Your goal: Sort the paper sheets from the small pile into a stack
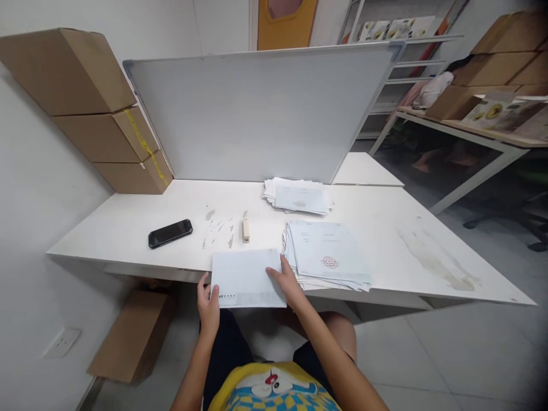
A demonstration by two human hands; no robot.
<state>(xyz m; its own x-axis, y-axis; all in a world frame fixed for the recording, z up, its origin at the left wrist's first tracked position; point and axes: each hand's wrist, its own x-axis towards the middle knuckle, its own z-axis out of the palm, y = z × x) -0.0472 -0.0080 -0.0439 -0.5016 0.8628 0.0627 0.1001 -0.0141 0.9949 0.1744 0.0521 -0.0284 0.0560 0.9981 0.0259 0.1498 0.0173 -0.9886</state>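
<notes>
Both my hands grip a pale sheaf of paper at the table's front edge. My left hand pinches its left side, thumb on top. On the right side, my right hand holds it with the thumb laid over the top face. Dark print runs along the near edge of the paper; how many sheets there are I cannot tell. Beyond it lies a small cream stapler. Just right of my right hand is a stack of printed papers with a red round stamp. A smaller paper pile lies behind that stack.
A black phone lies on the white table at the left. A whiteboard stands along the back. Cardboard boxes are stacked at the back left, with another box on the floor. A person is partly hidden behind boxes at another table.
</notes>
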